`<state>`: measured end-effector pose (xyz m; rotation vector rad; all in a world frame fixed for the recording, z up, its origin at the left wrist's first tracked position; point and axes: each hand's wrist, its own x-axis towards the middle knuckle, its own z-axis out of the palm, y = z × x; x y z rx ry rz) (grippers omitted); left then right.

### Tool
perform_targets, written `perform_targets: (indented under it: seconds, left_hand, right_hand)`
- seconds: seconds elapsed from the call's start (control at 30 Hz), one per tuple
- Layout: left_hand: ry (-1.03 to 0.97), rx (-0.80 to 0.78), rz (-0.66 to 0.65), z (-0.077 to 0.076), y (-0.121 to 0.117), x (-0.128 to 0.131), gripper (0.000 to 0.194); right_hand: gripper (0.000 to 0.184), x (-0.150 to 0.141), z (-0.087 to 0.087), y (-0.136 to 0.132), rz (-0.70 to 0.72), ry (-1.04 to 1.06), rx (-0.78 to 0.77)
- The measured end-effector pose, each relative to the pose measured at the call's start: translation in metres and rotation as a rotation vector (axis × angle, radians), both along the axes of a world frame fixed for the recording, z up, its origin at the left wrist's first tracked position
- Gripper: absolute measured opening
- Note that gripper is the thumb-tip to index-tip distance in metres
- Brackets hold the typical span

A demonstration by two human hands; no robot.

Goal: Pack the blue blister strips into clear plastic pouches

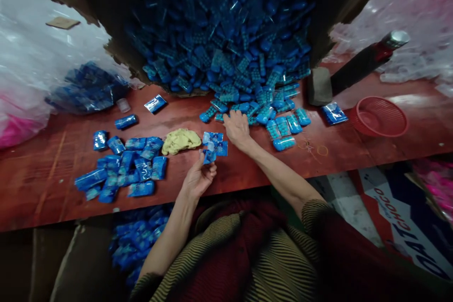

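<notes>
My left hand point(198, 179) is closed on a small blue plastic packet point(209, 155), held just above the red table point(247, 170). Two more such packets point(215, 142) lie right beyond it. My right hand point(236, 127) reaches forward with its fingers on the near edge of a big heap of blue packets point(233, 56) that spills from a dark cardboard box. Whether that hand grips one I cannot make out. A crumpled yellow cloth point(180, 140) lies left of my hands.
A group of flat blue packets point(123, 170) lies at the table's left. A red mesh basket point(380, 117) and a grey block with a dark handle point(320, 86) sit at the right. Clear plastic bags flank both sides. More packets point(138, 240) fill a box below the table edge.
</notes>
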<state>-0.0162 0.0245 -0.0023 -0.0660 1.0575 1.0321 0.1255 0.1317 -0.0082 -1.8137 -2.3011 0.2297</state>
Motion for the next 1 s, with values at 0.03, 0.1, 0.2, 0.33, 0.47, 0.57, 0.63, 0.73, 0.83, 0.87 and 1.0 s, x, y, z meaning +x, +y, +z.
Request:
perform_targets:
  seconds: [0.03, 0.1, 0.2, 0.33, 0.47, 0.57, 0.63, 0.73, 0.83, 0.87, 1.0]
  left_hand:
    - [0.002, -0.019, 0.003, 0.001, 0.0, 0.0, 0.016]
    - [0.021, -0.058, 0.006, 0.001, -0.001, 0.001, 0.018]
    - [0.06, -0.093, 0.043, -0.001, -0.001, 0.002, 0.018]
    - [0.123, -0.108, 0.118, -0.005, 0.0, 0.006, 0.016]
    - [0.17, -0.081, 0.167, -0.008, 0.0, 0.008, 0.018]
    - [0.205, 0.011, 0.171, -0.011, -0.001, 0.009, 0.018]
    - [0.225, 0.068, 0.174, -0.012, -0.003, 0.009, 0.023]
    - [0.236, 0.13, 0.172, -0.013, -0.005, 0.009, 0.03]
    - [0.251, 0.187, 0.173, -0.013, -0.007, 0.009, 0.034]
    - [0.255, 0.202, 0.169, -0.013, -0.007, 0.009, 0.035]
    - [0.271, 0.247, 0.149, -0.012, -0.009, 0.008, 0.039]
  right_hand:
    - [0.026, 0.001, -0.001, -0.001, 0.008, -0.014, 0.0]
    - [0.025, 0.004, -0.004, -0.008, 0.033, -0.027, 0.009]
    - [0.023, 0.013, -0.009, -0.02, 0.109, -0.031, 0.01]
    - [0.023, 0.026, -0.011, -0.031, 0.174, 0.129, 0.009]
    - [0.024, 0.036, -0.003, -0.043, 0.016, 0.696, -0.096]
    - [0.029, 0.04, 0.004, -0.06, -0.059, 1.209, -0.451]
    - [0.031, 0.041, 0.008, -0.072, -0.052, 1.407, -0.654]
    - [0.03, 0.041, 0.012, -0.084, -0.052, 1.489, -0.727]
    - [0.028, 0.039, 0.015, -0.087, -0.079, 1.476, -0.739]
    - [0.028, 0.039, 0.016, -0.087, -0.088, 1.471, -0.741]
    - [0.03, 0.038, 0.017, -0.086, -0.118, 1.446, -0.725]
